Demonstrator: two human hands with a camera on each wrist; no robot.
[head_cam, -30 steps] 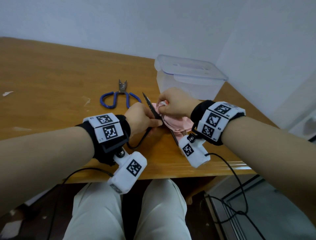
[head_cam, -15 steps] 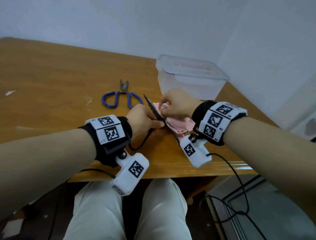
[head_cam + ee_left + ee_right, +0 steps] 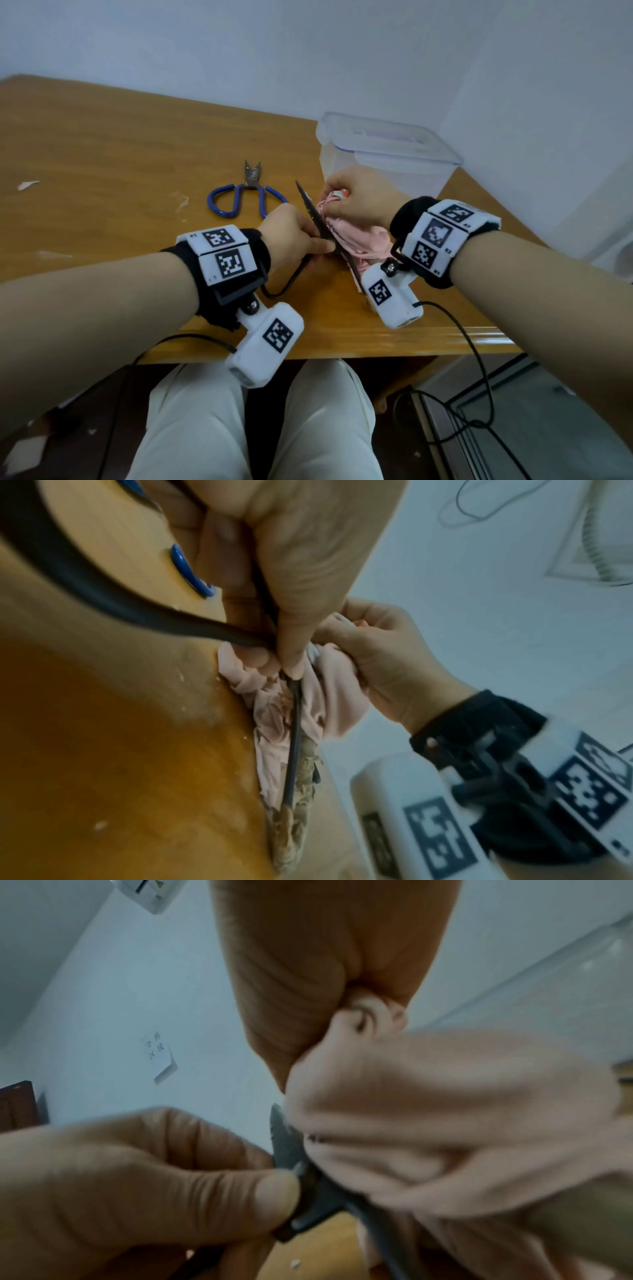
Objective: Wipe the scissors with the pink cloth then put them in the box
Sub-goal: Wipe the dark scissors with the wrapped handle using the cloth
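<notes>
Black scissors (image 3: pixel 309 213) stand tilted above the table's front edge, one blade tip pointing up and away. My left hand (image 3: pixel 291 236) pinches them near the pivot (image 3: pixel 301 1175), and a black handle loop (image 3: pixel 103 593) hangs under that hand. My right hand (image 3: pixel 359 202) grips the bunched pink cloth (image 3: pixel 359 240) and presses it against the blade (image 3: pixel 282 1137). The cloth (image 3: pixel 329 696) shows brown stains where it hangs down. The other blade is hidden in the cloth. A clear plastic box (image 3: pixel 387 161) stands just behind my right hand.
Blue-handled scissors (image 3: pixel 239 202) lie flat on the wooden table (image 3: pixel 102 154), just beyond my left hand. White specks dot the tabletop at the left. Cables trail from both wrist cameras over the table's near edge, above my knees.
Both hands keep their grips. The right hand with the cloth has edged slightly along the blade; the scissors stay at the same tilt.
</notes>
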